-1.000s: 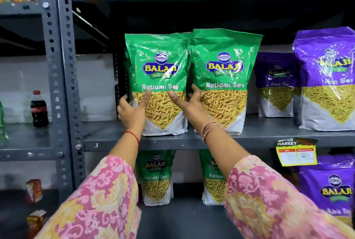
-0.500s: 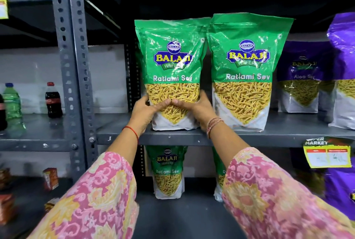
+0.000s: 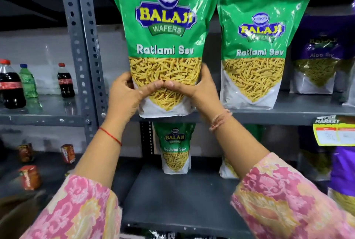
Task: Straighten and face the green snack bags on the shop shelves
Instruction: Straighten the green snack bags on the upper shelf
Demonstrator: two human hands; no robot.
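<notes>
While my left hand (image 3: 124, 94) and right hand (image 3: 197, 89) clasp the front green bag (image 3: 165, 46) at the shelf (image 3: 288, 113) edge, label out, I judge its neighbour (image 3: 257, 46) already faced, and the lower bags (image 3: 175, 148) left to do.

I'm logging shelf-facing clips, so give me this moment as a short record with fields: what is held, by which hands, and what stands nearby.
held item: large green plastic Ratlami Sev snack bag, front facing the camera, pulled forward at the shelf edge
left hand: grips the bag's lower left side
right hand: grips its lower right side, thumb tips meeting on the front
neighbour: second green Ratlami Sev bag, upright on the grey metal shelf
further right: purple Aloo Sev bags
shelf below: smaller-looking green bag, upright
left bay: dark cola bottles
</notes>
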